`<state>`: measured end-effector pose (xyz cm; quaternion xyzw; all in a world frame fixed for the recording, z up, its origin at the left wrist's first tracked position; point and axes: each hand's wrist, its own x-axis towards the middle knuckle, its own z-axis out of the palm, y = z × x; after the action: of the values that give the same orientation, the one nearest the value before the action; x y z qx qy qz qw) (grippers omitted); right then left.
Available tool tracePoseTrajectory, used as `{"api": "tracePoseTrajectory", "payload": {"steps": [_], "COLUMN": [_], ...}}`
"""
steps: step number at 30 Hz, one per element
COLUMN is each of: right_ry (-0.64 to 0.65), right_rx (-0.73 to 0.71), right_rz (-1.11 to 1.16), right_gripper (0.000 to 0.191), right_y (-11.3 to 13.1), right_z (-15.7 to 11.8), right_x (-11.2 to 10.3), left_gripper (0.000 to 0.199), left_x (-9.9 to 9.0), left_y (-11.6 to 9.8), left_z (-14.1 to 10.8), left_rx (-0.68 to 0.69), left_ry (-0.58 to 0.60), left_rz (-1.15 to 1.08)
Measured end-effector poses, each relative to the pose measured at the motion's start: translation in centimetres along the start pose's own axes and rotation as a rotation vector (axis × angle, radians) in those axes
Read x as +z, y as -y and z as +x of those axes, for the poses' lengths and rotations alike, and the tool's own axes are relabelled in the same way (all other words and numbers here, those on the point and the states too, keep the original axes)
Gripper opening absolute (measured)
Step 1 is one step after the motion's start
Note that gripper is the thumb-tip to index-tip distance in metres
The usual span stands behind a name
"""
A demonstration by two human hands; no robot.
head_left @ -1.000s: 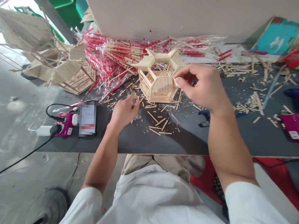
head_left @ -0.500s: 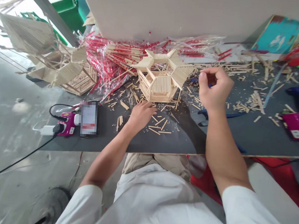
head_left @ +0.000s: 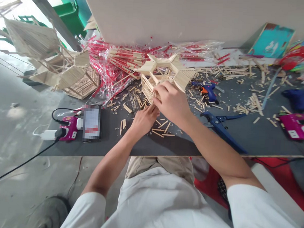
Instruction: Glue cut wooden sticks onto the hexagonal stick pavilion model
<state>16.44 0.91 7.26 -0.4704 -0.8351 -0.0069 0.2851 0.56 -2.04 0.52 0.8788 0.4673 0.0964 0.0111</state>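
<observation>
Holding: the right hand curls over the near side of the stick frame, its fingers drawn in narrow against the sticks. The left hand sits just below, half open, fingertips at the frame's lower edge. Whether either pinches a loose stick is hidden.

Frame: a hexagonal cage with roof arms spreading far and right, standing mid-bench, between both hands and the chopsticks.

Handling: judging by the pose, good work here means bracing the cage with one hand, pressing gently with the other, and keeping the thin joints square.

Near the hands: loose sticks lie scattered just to the near side.

Right: a glue gun and a blue clamp lie well clear of the hands.

Left: a blurred phone and a power strip sit on the bench, with finished stick models beyond.
</observation>
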Motion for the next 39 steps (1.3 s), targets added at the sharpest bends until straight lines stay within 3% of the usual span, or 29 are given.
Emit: {"api": "tracePoseTrajectory", "payload": {"steps": [7, 13, 17, 28, 31, 35, 39], "right_ry": [-0.075, 0.129, 0.213, 0.349, 0.442, 0.616, 0.655], "right_rx": [0.128, 0.214, 0.255, 0.370, 0.385, 0.510, 0.559], "right_rz": [-0.011, -0.171, -0.209, -0.019, 0.060, 0.257, 0.364], "right_gripper": [0.014, 0.021, 0.026, 0.010, 0.005, 0.017, 0.022], "right_y": [1.1, 2.6, 3.3, 2.1, 1.0, -0.3, -0.8], "right_z": [0.1, 1.1, 2.2, 5.4, 6.1, 6.6, 6.9], "right_x": [0.7, -0.8, -2.0, -4.4, -4.5, -4.2, -3.7], "left_gripper": [0.021, 0.009, 0.006, 0.005, 0.006, 0.003, 0.004], "left_x": [-0.6, 0.5, 0.4, -0.1, -0.2, -0.5, -0.9], "left_y": [0.3, 0.8, 0.8, 0.5, 0.4, 0.3, 0.1], "left_z": [-0.4, -0.5, -0.4, -0.5, -0.5, -0.4, -0.4], "left_rx": [-0.159, -0.096, -0.104, -0.165, -0.180, -0.197, -0.221], "left_ry": [-0.052, -0.202, -0.204, -0.120, -0.105, -0.081, -0.064], "left_rz": [-0.377, -0.725, -0.758, -0.883, -0.911, -0.910, -0.887]}}
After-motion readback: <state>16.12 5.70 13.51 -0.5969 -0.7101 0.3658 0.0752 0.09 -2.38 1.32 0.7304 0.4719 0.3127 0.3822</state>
